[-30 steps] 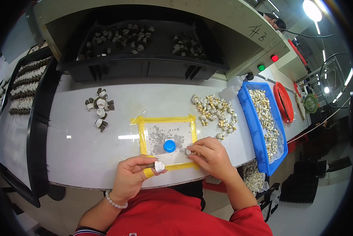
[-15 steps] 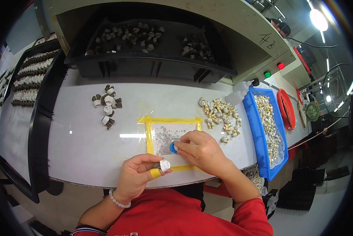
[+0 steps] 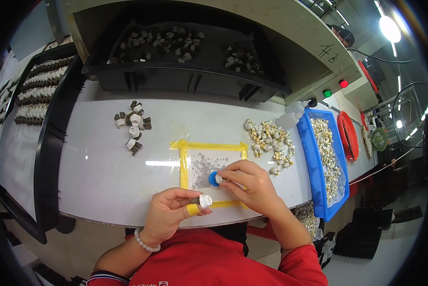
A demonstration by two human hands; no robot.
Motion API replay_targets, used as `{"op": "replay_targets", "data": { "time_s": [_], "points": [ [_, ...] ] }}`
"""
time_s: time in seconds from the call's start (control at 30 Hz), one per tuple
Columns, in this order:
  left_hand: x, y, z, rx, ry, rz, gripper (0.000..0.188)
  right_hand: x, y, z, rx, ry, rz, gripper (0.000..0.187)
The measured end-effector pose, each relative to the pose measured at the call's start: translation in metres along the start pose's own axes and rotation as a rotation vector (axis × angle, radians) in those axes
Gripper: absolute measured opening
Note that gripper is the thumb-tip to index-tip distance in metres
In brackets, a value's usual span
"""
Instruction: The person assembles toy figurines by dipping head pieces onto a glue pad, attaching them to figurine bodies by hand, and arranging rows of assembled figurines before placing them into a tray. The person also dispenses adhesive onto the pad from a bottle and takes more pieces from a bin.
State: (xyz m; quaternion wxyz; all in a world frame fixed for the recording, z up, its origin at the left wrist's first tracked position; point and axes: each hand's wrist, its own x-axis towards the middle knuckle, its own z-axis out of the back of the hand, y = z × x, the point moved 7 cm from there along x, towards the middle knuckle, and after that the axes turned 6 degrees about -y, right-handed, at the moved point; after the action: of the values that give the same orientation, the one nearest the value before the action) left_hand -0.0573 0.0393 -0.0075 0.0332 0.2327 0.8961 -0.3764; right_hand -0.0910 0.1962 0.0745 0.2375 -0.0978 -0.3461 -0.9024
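Observation:
My left hand (image 3: pixel 167 209), with yellow tape round one finger, pinches a small cup-shaped white part with a dark end (image 3: pixel 205 201) near the table's front edge. To its right, my right hand (image 3: pixel 257 188) holds a small white piece (image 3: pixel 218 178) between thumb and fingers. That piece is at the right rim of a small round blue dish (image 3: pixel 212 178); whether they touch cannot be made out. Beneath the hands is a stained rectangle framed with yellow tape (image 3: pixel 184 167). Several white parts with dark ends (image 3: pixel 134 119) lie loosely together at the left of the table.
Small white-and-yellowish pieces (image 3: pixel 268 138) are scattered on the right, beside a blue tray (image 3: pixel 314 164) full of them. A white plastic bottle (image 3: pixel 290 117) stands behind. Black trays of parts sit at the back (image 3: pixel 175 81) and far left (image 3: pixel 51 148). Farther right is a red lid (image 3: pixel 348 136).
My right hand has drawn slightly back from the blue dish, and the white piece in its fingers now shows more. My left hand keeps its hold; the whole view has shifted a little.

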Motion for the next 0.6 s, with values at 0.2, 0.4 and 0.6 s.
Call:
{"op": "replay_targets", "data": {
  "time_s": [0.2,0.4,0.6],
  "points": [
    [0.000,0.001,0.000,0.017,-0.011,0.013,0.022,-0.008,0.006,0.006,0.293,0.002,-0.166,0.027],
    [-0.001,-0.001,0.000,0.027,-0.026,0.003,0.022,-0.011,0.012,-0.001,0.444,0.047,-0.201,0.030],
    [-0.002,0.002,0.000,0.040,-0.042,-0.009,0.022,-0.014,0.017,-0.006,0.453,0.065,-0.198,0.029]
  ]
}}
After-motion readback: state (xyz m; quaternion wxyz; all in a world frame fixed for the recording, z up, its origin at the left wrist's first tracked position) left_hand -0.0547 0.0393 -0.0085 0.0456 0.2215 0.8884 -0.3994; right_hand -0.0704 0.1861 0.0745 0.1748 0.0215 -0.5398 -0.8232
